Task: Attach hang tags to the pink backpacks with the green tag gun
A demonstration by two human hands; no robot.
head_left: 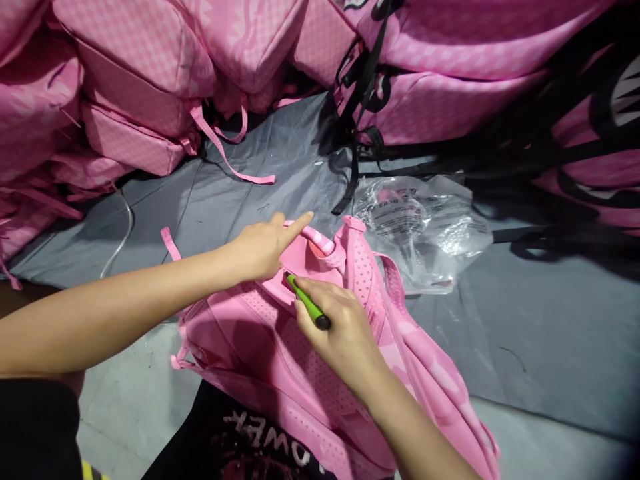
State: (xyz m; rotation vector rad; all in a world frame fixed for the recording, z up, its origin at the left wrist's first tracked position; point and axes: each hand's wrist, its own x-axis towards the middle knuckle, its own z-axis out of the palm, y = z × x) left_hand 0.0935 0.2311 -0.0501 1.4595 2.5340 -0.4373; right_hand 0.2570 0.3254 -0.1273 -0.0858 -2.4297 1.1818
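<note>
Nearest you, the pink backpack (pixel 280 360) lies back-up across your lap. Your right hand (pixel 340 333) has its fingers clamped on a green pen-like tool (pixel 306 305), tip set at the panel under the top handle (pixel 320 241). Your left hand (pixel 263 247) pins that handle, forefinger stretched out. Beyond lie a clear plastic bag (pixel 425 227) and stacked pink backpacks (pixel 150 67), so the work on this one looks underway, not finished.

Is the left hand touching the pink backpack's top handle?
Touching: the head view shows the left hand pressing on the top handle of the pink backpack.

Grey sheet (pixel 240 193) over pale floor (pixel 550 447)
</note>
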